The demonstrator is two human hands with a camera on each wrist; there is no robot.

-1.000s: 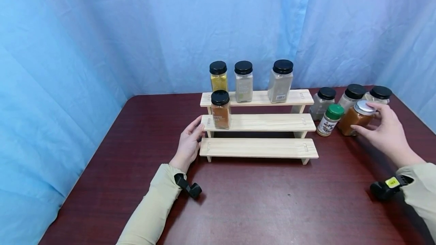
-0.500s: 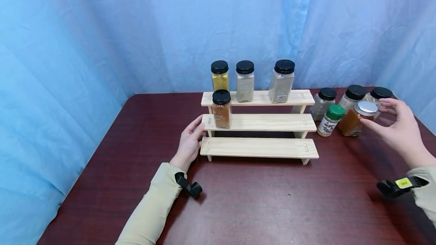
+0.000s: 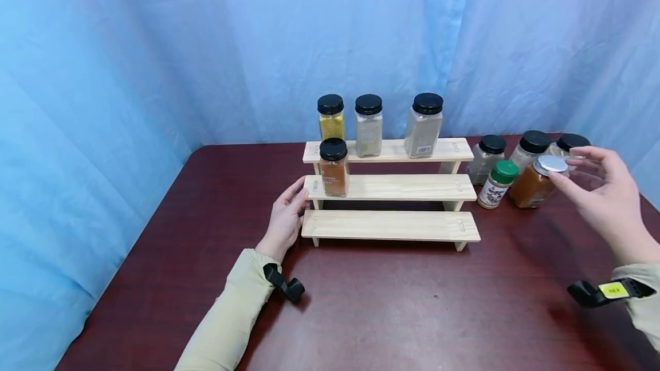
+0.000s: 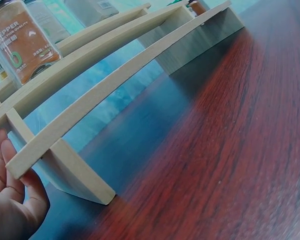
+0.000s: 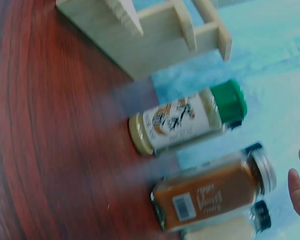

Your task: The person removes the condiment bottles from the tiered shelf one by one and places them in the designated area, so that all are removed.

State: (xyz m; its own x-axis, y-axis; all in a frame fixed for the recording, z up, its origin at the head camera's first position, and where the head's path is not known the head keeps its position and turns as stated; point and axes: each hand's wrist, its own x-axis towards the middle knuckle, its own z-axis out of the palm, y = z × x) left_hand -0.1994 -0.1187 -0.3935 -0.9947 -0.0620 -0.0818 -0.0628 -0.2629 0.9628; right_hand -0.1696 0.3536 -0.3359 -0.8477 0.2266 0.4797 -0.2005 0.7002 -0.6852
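Observation:
In the head view my left hand (image 3: 285, 216) holds the left end of a three-tier wooden rack (image 3: 392, 225), thumb at the middle shelf. The left wrist view shows its fingers (image 4: 35, 192) curled by the shelf ends. My right hand (image 3: 611, 202), fingers spread, hovers beside the silver lid of a jar of orange-brown powder (image 3: 530, 186). In the right wrist view a gap shows between its fingertips (image 5: 295, 187) and that jar. A green-capped spice bottle (image 3: 492, 192) stands left of the jar.
Three black-lidded jars (image 3: 484, 162) stand behind them. On the top shelf are a yellow spice jar (image 3: 332, 126), a pale jar (image 3: 368, 135) and a grey one (image 3: 424, 130). A reddish-brown pepper jar (image 3: 334, 177) stands at the middle shelf's left. Blue curtains (image 3: 330, 27) hang behind the table (image 3: 381, 308).
My right hand has moved right, off the silver-lidded jar, then slightly back towards its lid. The jar stays beside the green-capped bottle. My left hand keeps its hold on the rack.

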